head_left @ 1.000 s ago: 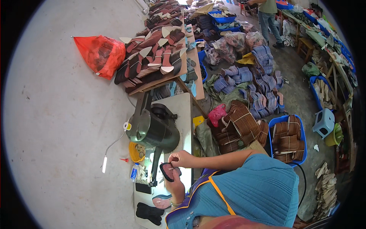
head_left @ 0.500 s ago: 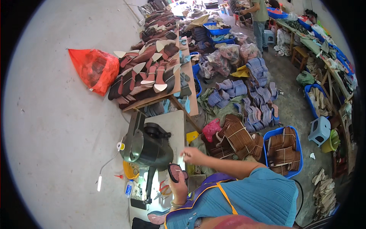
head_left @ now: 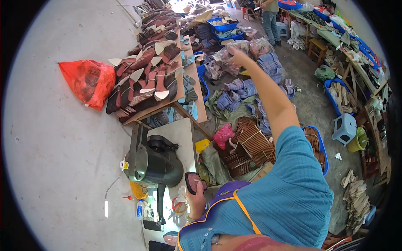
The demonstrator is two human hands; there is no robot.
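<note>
Near the table's front edge, my left hand (head_left: 196,203) grips a shoe sole (head_left: 193,180) with a dark rim and a reddish face; a small pale streak crosses it. My right hand (head_left: 238,58) is stretched far forward at the end of a raised arm, its fingers drawn together. Whatever they pinch is too small to make out. Beside the sole stands a dark green sewing machine (head_left: 153,165). Orange-handled scissors (head_left: 179,206) lie on the pale tabletop (head_left: 184,136) next to my left hand.
Stacked soles (head_left: 155,79) cover a wooden table beyond the machine. A red bag (head_left: 90,83) sits against the wall. Brown strapped bundles (head_left: 251,144) and striped blue bundles (head_left: 236,94) lie on the floor. A blue stool (head_left: 344,129) stands right; a person (head_left: 270,21) stands far back.
My right hand has swung forward and up, away from the sole, straightening the arm. My left hand keeps its hold on the sole. The whole view has shifted slightly.
</note>
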